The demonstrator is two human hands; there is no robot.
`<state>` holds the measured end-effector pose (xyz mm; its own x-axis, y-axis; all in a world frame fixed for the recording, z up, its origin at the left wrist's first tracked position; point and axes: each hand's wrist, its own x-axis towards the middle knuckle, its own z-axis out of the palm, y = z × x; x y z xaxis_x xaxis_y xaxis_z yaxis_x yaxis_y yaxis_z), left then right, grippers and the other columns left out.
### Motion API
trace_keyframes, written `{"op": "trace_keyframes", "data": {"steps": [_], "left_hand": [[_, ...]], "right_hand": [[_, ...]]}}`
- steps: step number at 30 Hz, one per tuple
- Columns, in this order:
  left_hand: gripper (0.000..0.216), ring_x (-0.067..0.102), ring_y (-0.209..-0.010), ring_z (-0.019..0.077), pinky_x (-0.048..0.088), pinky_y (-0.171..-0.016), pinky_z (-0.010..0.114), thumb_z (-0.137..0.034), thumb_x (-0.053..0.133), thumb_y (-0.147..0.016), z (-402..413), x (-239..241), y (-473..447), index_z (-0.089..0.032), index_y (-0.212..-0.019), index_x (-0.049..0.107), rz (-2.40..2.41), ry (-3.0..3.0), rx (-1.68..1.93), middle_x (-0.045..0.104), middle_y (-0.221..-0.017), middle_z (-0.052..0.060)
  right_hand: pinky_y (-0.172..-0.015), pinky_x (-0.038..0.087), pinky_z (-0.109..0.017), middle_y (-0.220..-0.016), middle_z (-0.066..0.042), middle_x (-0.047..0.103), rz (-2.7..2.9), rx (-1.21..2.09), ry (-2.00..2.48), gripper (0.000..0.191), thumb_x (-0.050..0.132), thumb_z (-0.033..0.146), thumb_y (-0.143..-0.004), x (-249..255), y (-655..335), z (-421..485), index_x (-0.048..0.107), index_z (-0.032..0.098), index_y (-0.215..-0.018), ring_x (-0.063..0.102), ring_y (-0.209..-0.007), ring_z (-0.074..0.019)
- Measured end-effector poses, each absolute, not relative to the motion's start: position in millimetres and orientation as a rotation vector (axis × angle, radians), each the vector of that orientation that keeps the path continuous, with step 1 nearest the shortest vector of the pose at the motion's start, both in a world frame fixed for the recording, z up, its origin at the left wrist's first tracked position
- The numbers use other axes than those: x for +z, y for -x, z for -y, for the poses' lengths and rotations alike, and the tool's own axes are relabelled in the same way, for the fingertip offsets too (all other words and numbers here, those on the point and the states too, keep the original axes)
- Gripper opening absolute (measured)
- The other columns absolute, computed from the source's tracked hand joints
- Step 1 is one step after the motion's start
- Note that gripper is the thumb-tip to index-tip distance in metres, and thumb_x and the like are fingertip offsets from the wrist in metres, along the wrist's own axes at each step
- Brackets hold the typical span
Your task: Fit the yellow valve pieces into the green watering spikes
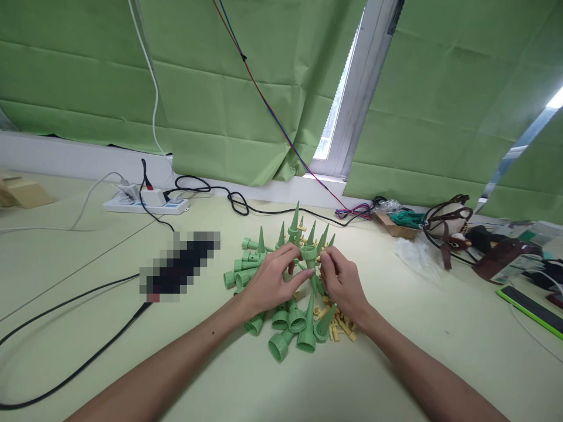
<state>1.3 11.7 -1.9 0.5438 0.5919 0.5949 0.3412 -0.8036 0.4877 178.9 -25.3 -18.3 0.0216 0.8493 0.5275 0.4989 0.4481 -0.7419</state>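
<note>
In the head view, my left hand (pixel 273 275) has its thumb and fingers closed round a green plastic watering spike (pixel 309 253), its round threaded cap end up and its point down. On the other side of it, my right hand (pixel 343 280) pinches a small yellow plastic peg (pixel 321 258) against the spike's side. Below and around my hands lies a pile of similar green spikes (pixel 307 339), some on their sides and some standing point up. A heap of loose yellow pegs (pixel 341 328) lies under my right hand, which partly hides it.
A white power strip (pixel 147 203) with plugs and black cables sits at the back left. A pixelated dark object (pixel 180 266) lies left of the pile. At the right are a cardboard box (pixel 398 225), a clear plastic bag (pixel 416 255) and a green-edged black device (pixel 530 310).
</note>
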Motion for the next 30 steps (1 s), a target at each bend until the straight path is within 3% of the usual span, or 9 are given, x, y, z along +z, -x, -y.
{"op": "trace_keyframes", "data": {"steps": [4,6,9,18,24,30], "left_hand": [[0.011,0.045,-0.068,0.0125,0.040,-0.065,0.026,-0.026,0.055,-0.093,-11,-3,-1,-0.018,-0.101,0.056,-0.719,-2.480,1.126,0.051,-0.089,0.002],[0.021,0.047,-0.069,0.0116,0.042,-0.066,0.026,-0.018,0.052,-0.093,-12,-4,-1,-0.020,-0.113,0.056,-0.679,-2.484,1.119,0.053,-0.097,0.003],[0.029,0.049,-0.069,0.0112,0.043,-0.067,0.025,-0.009,0.048,-0.092,-14,-7,-1,-0.022,-0.117,0.056,-0.619,-2.506,1.153,0.054,-0.099,0.004],[0.021,0.051,-0.070,0.0120,0.041,-0.062,0.024,-0.007,0.045,-0.089,-14,-9,-2,-0.019,-0.105,0.051,-0.724,-2.468,1.182,0.055,-0.096,0.004],[0.001,0.048,-0.061,0.0100,0.038,-0.058,0.022,-0.020,0.047,-0.094,-13,-5,-5,-0.019,-0.094,0.046,-0.832,-2.293,1.248,0.053,-0.080,-0.001],[0.038,0.043,-0.059,0.0119,0.035,-0.060,0.026,-0.031,0.035,-0.102,-9,3,-6,-0.017,-0.067,0.044,-0.839,-2.199,1.244,0.046,-0.063,-0.001]], "right_hand": [[-0.051,0.030,-0.025,-0.058,0.005,0.040,1.664,0.351,1.191,0.032,0.037,0.035,-0.101,-16,-177,27,0.038,0.022,-0.071,0.035,-0.050,-0.0112],[-0.052,0.029,-0.026,-0.058,0.005,0.039,1.685,0.320,1.189,0.034,0.036,0.033,-0.101,-15,-176,27,0.036,0.022,-0.069,0.035,-0.051,-0.0113],[-0.051,0.027,-0.026,-0.056,0.005,0.036,1.706,0.297,1.192,0.035,0.036,0.032,-0.100,-15,-176,28,0.033,0.022,-0.067,0.032,-0.050,-0.0113],[-0.052,0.027,-0.026,-0.057,0.005,0.036,1.704,0.276,1.187,0.035,0.037,0.031,-0.100,-14,-175,30,0.034,0.022,-0.066,0.032,-0.051,-0.0111],[-0.052,0.031,-0.025,-0.058,0.004,0.039,1.640,0.298,1.171,0.034,0.038,0.034,-0.101,-15,-175,31,0.037,0.022,-0.069,0.035,-0.052,-0.0114],[-0.053,0.034,-0.025,-0.060,0.004,0.044,1.641,0.307,1.164,0.029,0.041,0.035,-0.100,-16,-176,29,0.048,0.021,-0.076,0.040,-0.054,-0.0119]]}}
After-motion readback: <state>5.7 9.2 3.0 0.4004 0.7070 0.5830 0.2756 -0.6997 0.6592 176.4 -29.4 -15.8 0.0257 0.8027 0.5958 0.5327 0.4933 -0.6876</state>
